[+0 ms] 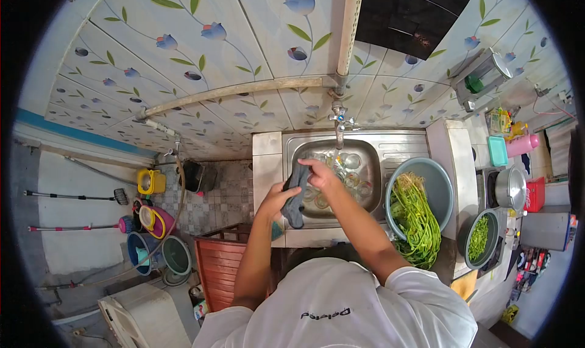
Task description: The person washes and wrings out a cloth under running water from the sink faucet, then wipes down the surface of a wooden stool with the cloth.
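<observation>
A dark grey cloth (295, 197) hangs between my hands over the left edge of the steel sink (373, 203). My left hand (278, 200) is closed on the cloth's left side, its fingers reaching across it. At the upper right part of the cloth, my right hand (321, 175) grips it with bent fingers; some of the contact is hidden. Several clear glasses (351, 179) lie in the sink basin, just right of and beneath my right hand. Above them the metal tap (339, 124) points down into the basin.
Right of the sink stands a grey basin (448, 196) with long leafy greens (417, 217) spilling over its front. Farther right are a pan of chopped greens (478, 238) and a silver pot (510, 188). A reddish-brown slatted wooden piece (219, 269) is at lower left, near buckets (177, 255).
</observation>
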